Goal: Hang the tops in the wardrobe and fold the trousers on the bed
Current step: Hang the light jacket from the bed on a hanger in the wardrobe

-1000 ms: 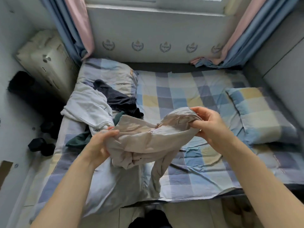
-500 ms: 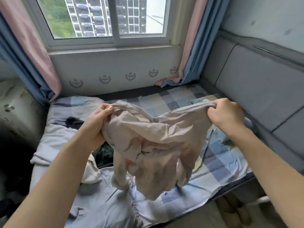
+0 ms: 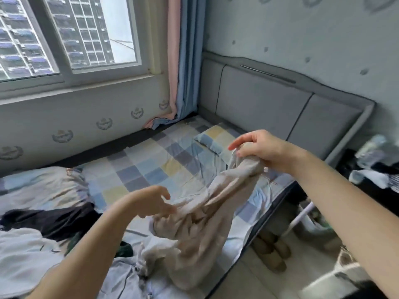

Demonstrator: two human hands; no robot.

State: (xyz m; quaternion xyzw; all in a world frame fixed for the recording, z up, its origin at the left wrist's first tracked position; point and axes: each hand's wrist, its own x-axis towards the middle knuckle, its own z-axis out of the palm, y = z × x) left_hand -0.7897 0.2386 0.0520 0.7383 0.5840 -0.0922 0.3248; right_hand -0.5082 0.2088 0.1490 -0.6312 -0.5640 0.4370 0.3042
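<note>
A beige garment (image 3: 200, 229) with a zip hangs over the checked bed (image 3: 151, 169). My right hand (image 3: 259, 148) grips its upper edge and holds it up at the right. My left hand (image 3: 151, 201) is lower, fingers spread and relaxed, touching the cloth's left side without a clear hold. The lower part of the garment sags onto other clothes at the bed's near edge. A black garment (image 3: 54, 219), a white one (image 3: 23, 257) and a pale blue one (image 3: 129, 281) lie in a heap at the left.
A checked pillow (image 3: 216, 139) lies by the grey padded headboard (image 3: 269, 104). Window and pink-blue curtain (image 3: 181, 61) stand behind the bed. Slippers (image 3: 272, 253) sit on the floor by the bed's edge. Cluttered dark furniture (image 3: 377, 173) is at the right.
My view swung right toward the headboard. My left hand let go of the garment's edge and dropped lower; the garment now hangs from my right hand alone.
</note>
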